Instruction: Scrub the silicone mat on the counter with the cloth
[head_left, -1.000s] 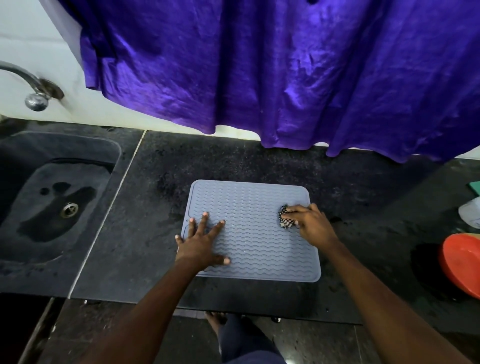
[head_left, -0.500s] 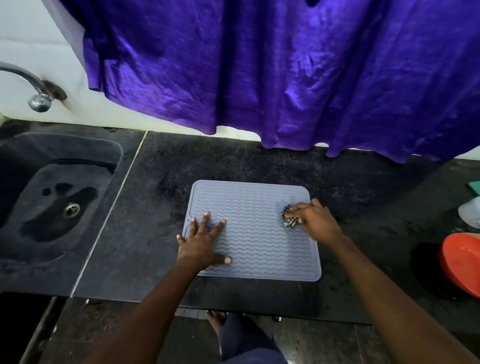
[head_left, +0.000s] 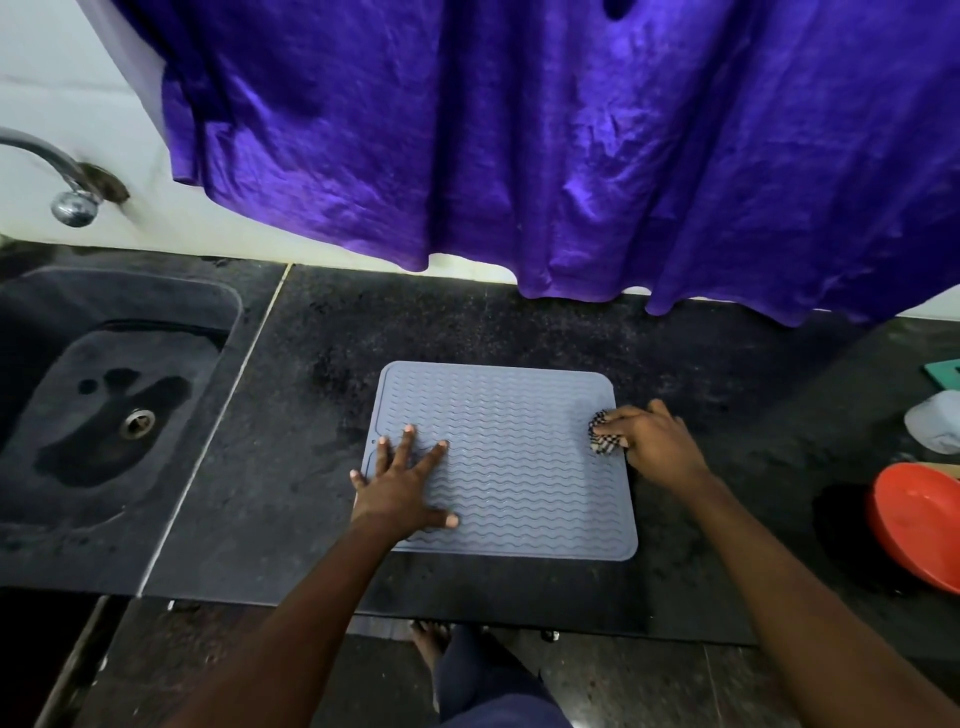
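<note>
Mat (head_left: 519, 467) under spread left hand (head_left: 402, 491); right hand (head_left: 652, 441) pinches cloth (head_left: 602, 440) (mostly hidden).

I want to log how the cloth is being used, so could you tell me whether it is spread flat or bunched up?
Bunched up: the checked cloth is a small wad gripped under the right hand at the silicone mat's right edge.

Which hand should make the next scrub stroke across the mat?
Right. The right hand already grips the cloth at the mat's right edge; the left hand lies flat, pinning the mat.
</note>
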